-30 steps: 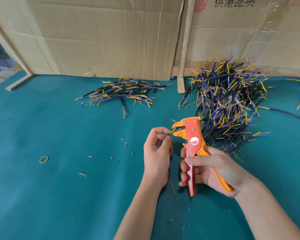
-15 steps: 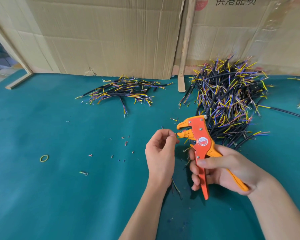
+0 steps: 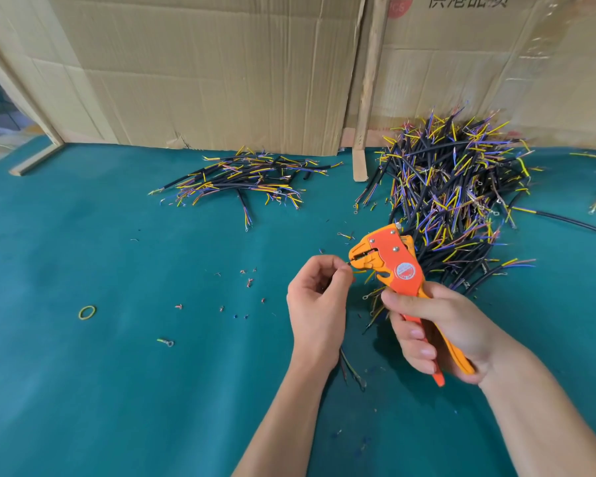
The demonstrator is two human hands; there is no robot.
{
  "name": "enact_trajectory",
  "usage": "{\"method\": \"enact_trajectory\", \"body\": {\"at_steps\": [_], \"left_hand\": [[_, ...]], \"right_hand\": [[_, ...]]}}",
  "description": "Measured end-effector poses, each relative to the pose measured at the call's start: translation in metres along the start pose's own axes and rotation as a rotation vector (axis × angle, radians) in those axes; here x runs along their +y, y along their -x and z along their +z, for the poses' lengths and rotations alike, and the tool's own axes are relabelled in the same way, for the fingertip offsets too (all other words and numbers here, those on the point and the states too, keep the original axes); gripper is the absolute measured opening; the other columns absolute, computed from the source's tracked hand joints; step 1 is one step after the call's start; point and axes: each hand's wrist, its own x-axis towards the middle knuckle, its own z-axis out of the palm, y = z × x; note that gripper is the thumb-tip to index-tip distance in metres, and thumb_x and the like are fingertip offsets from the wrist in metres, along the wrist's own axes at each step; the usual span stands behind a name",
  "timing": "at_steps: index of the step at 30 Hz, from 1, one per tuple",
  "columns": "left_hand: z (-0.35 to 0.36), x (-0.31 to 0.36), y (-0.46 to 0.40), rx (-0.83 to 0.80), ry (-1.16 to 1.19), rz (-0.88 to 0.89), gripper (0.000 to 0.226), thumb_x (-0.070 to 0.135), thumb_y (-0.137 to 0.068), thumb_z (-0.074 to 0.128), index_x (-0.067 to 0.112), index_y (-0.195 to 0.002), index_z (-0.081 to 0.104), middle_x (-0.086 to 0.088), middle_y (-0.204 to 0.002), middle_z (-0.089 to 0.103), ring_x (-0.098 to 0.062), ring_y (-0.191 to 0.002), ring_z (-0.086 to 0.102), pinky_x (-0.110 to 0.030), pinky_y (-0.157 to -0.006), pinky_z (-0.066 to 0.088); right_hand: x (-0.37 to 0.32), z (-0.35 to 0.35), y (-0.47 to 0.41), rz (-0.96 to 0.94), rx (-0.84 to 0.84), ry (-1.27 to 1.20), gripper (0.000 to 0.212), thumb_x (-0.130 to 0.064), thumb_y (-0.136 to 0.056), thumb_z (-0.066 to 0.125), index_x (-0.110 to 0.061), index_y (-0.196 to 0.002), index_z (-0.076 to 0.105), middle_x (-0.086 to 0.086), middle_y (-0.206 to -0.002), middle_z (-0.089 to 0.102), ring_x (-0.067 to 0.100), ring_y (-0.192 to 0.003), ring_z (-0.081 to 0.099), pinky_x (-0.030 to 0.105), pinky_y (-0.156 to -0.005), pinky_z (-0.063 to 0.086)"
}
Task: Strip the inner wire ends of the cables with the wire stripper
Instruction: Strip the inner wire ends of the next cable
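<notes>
Teal felt covers the counter (image 3: 83, 390), backed by flattened cardboard; no containers are in view, the stock lying loose. Taking the wire stripper (image 3: 389, 263) as landmark: the right hand (image 3: 437, 325) grips its handles just below the head, the left hand (image 3: 319, 290) just left of it pinches a cable (image 3: 350, 368) and feeds a thin inner wire to the jaws (entry is too small to judge). The big cable pile (image 3: 461, 187) lies close behind. Risks: a shallow or crooked feed could nick strands, or fingertips near the jaws get caught.
</notes>
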Motion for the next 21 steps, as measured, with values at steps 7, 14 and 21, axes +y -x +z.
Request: {"method": "enact_trajectory", "body": {"at_steps": [7,14,21], "left_hand": [[-0.004,0.000,-0.001,-0.016,0.063,-0.054,0.008,0.008,-0.087,0.061,0.015,-0.089,0.061,-0.015,-0.083,0.067,-0.006,-0.063,0.054,-0.027,-0.067,0.039],[-0.002,0.000,-0.002,-0.009,0.026,-0.147,0.011,0.001,-0.095,0.056,0.009,-0.099,0.063,-0.004,-0.086,0.076,-0.010,-0.062,0.055,-0.023,-0.063,0.045],[0.055,0.035,-0.050,-0.383,-0.049,-0.171,0.016,-0.001,-0.095,0.054,0.005,-0.106,0.063,0.001,-0.072,0.068,-0.012,-0.060,0.056,-0.024,-0.057,0.047]], "right_hand": [[0.003,0.010,-0.008,-0.077,-0.031,-0.188,0.036,-0.028,-0.071,0.087,-0.010,-0.086,0.059,0.013,-0.065,0.045,0.025,-0.046,0.046,0.034,-0.047,0.042],[-0.004,-0.005,-0.002,-0.205,-0.082,-0.335,0.044,-0.016,-0.069,0.088,-0.007,-0.104,0.063,0.020,-0.085,0.057,0.036,-0.074,0.061,0.047,-0.071,0.057],[-0.008,-0.004,0.005,-0.263,-0.504,-0.526,0.031,-0.008,-0.093,0.066,-0.003,-0.120,0.051,0.024,-0.097,0.055,0.042,-0.087,0.059,0.052,-0.086,0.050]]}}
